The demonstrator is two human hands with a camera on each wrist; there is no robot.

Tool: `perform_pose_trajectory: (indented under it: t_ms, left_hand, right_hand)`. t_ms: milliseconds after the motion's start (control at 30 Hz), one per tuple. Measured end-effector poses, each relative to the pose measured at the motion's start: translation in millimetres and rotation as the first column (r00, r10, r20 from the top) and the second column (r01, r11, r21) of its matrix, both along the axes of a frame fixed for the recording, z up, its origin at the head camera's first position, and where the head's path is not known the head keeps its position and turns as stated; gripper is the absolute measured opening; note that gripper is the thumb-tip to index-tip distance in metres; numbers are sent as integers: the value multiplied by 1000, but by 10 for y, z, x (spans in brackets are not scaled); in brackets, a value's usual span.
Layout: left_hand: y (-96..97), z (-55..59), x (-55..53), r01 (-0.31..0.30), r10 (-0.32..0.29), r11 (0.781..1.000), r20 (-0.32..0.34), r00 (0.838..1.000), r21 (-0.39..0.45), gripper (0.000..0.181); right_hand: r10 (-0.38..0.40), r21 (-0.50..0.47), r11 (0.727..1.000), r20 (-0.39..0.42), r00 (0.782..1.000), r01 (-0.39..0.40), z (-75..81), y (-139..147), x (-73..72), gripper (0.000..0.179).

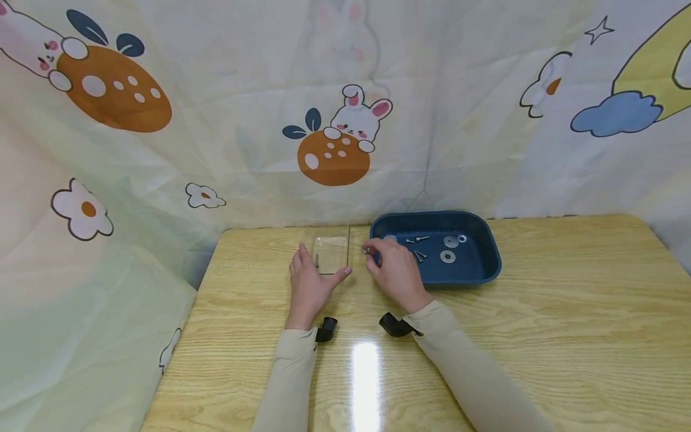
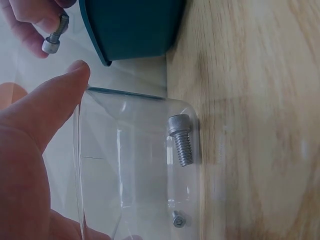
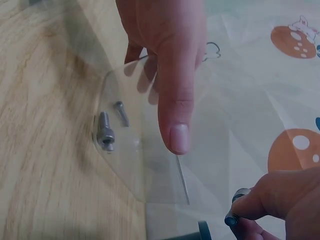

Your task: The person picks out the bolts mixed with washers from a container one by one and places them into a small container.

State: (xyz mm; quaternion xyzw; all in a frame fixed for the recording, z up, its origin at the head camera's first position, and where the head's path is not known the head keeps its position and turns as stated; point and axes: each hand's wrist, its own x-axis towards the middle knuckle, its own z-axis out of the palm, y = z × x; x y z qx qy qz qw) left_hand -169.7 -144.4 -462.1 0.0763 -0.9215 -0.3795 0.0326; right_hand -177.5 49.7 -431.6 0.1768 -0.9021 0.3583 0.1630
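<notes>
In front of me stands a clear plastic box (image 1: pixel 332 252). Two socket-head parts lie in it: a larger bolt (image 2: pixel 182 140) and a small screw (image 2: pixel 178 219). My left hand (image 1: pixel 310 285) rests against the box, its straight thumb (image 2: pixel 55 102) along the near rim and its other fingers at the left side. Just right of the box, my right hand (image 1: pixel 398 270) pinches a small socket-head bolt (image 2: pixel 56 36) between thumb and fingers. That bolt hangs above the table, apart from the box. The right hand partly covers the left end of a blue tray (image 1: pixel 490 264).
The tray holds several screws (image 1: pixel 420 256), flat washers (image 1: pixel 447 257) and a nut (image 1: pixel 462 239). A patterned cloth (image 1: pixel 259 180) hangs behind the wooden table (image 1: pixel 567 312). Black wrist mounts (image 1: pixel 396 326) stick out from both sleeves.
</notes>
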Motion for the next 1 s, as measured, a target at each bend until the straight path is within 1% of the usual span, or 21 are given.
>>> perform_pose_trajectory:
  t_ms: [433,633,867,1000]
  left_hand:
    - [12,5,2,-2,2,1000,-13,1000,-9,130]
    - [12,5,0,1,-1,1000,-21,1000,-6,130]
    - [10,-1,5,0,0,1000,-23,1000,-11,130]
    - [7,0,4,-3,3,1000,-28,1000,-19,130]
  right_hand:
    - [13,17,1000,-5,1000,-13,-24,-145,-5,17]
    - [19,17,1000,29,999,-19,-15,-216,-2,19]
    - [44,-10,999,23,999,-44,-8,-271,-50,18]
    - [58,-8,998,33,998,-58,10,-306,-74,17]
